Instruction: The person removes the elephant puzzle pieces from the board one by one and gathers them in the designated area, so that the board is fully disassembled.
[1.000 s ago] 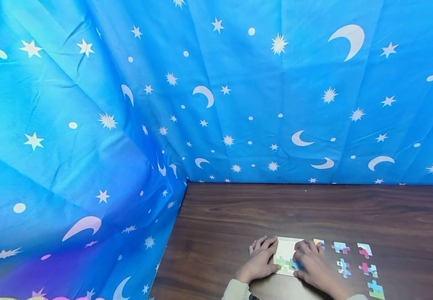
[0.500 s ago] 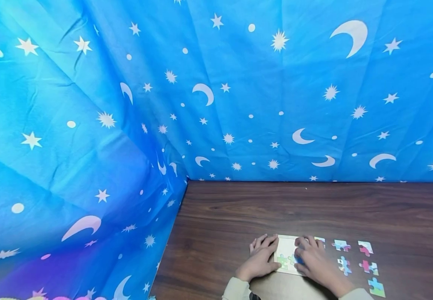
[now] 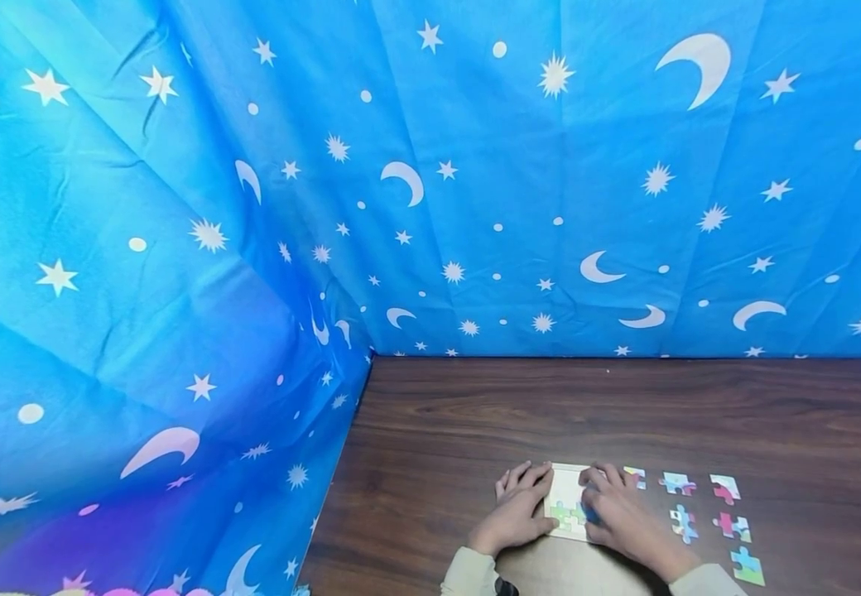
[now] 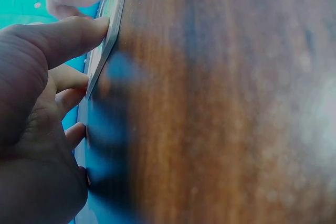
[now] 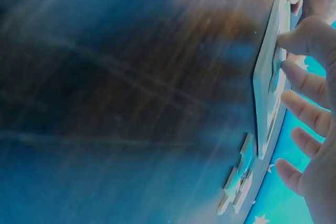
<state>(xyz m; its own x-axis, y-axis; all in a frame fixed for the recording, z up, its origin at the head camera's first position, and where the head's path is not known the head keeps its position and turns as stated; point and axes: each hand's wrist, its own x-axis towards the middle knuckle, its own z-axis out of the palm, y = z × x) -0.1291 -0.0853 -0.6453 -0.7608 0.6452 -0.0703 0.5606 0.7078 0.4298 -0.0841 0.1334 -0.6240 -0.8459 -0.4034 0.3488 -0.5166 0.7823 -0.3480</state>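
Note:
A small pale wooden puzzle tray (image 3: 567, 478) lies on the table, with green jigsaw pieces (image 3: 566, 518) along its near side. My left hand (image 3: 516, 509) rests at the tray's left side, fingers along the edge. In the left wrist view its thumb (image 4: 86, 32) presses on the tray's near corner. Over the tray's right part, my right hand (image 3: 620, 511) pinches a bluish jigsaw piece (image 3: 592, 511) between thumb and forefinger, low against the tray. The hand hides much of that piece. The right wrist view shows its other fingers (image 5: 307, 111) spread loosely.
Loose jigsaw pieces lie right of the tray: a blue and pink one (image 3: 676, 483), a red and white one (image 3: 725, 488), a blue one (image 3: 684, 523) and several others. The brown wooden table (image 3: 475, 414) meets a blue star-patterned cloth (image 3: 505, 165) behind and at left.
The right hand shifts slightly over the tray's right part, fingers still at the bluish piece. The left hand stays at the tray's left edge. The whole head view drifts slightly upward.

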